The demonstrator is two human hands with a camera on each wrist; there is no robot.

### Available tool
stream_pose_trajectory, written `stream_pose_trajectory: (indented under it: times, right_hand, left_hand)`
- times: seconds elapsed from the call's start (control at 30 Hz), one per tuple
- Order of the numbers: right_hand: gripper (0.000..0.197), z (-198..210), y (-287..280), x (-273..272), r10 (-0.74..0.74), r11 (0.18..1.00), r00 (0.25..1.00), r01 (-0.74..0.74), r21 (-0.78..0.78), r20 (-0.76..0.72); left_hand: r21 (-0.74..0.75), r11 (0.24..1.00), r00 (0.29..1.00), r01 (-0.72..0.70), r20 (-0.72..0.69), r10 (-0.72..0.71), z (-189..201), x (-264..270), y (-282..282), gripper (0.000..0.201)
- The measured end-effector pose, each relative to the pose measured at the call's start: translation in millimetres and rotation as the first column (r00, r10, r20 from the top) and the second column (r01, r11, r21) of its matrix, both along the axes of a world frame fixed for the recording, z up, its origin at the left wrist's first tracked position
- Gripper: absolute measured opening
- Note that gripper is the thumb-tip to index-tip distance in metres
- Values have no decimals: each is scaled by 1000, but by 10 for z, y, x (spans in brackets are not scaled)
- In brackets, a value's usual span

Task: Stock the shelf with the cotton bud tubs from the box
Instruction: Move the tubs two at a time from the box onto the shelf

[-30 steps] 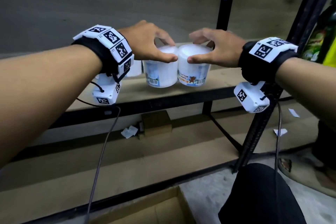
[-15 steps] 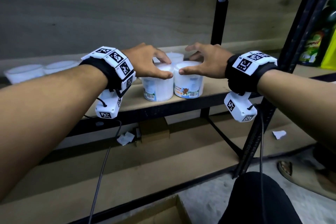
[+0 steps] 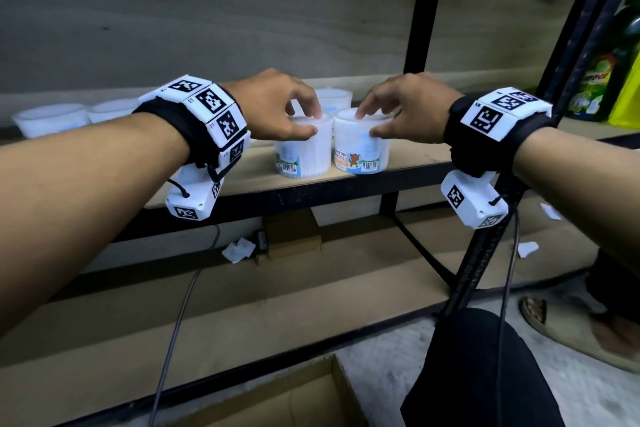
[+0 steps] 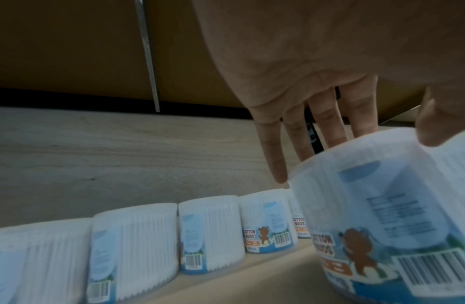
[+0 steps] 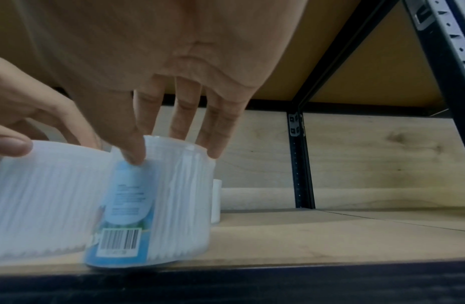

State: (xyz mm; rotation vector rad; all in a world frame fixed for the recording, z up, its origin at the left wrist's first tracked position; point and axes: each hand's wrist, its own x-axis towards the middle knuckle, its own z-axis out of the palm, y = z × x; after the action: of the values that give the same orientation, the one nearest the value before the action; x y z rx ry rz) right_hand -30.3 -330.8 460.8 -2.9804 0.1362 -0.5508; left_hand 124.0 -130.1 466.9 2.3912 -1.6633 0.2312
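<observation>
Both hands are on tubs right at the front edge of the shelf (image 3: 408,168). The left hand (image 3: 277,104) has its fingers curled over the top of the left tub (image 3: 304,156), thumb on the near side of the lid rim, so it's grasping that one from above. The right hand (image 3: 408,107) does the same with the right tub (image 3: 362,149), thumb on the near rim and fingertips on the lid. The two tubs stand upright, just beside each other, maybe touching, can't quite tell.

From the left wrist view, the fingers (image 4: 327,127) reach down behind the tub's rim, and a row of more tubs (image 4: 208,232) runs along the back of the shelf off to the left. The right wrist view is a bit blurry but shows fingers (image 5: 138,144) draped over the tub's top edge.

Down at the bottom edge of the head view there's the cardboard box (image 3: 298,395) on the floor, and green bottles (image 3: 602,80) sit on the shelf unit to the right.
</observation>
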Motion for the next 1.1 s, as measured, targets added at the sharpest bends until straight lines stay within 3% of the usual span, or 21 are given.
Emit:
stream_pose_trajectory:
  times: [0.37,0.77,1.1]
  right_hand:
    - [21,-62,-29,117,-2,1000,996,4,-21,87]
    - [24,-100,-154,436,-24,1000,996,23,18,87]
    - [26,-130,-244,604,-47,999,996,45,31,71]
  left_hand:
    - [-4,1000,999,-5,53,5,3,3,11,27]
    - [-48,997,996,-57,-67,54,-22,299,-113,27]
    - [-64,995,995,-81,-65,77,-63,427,-225,27]
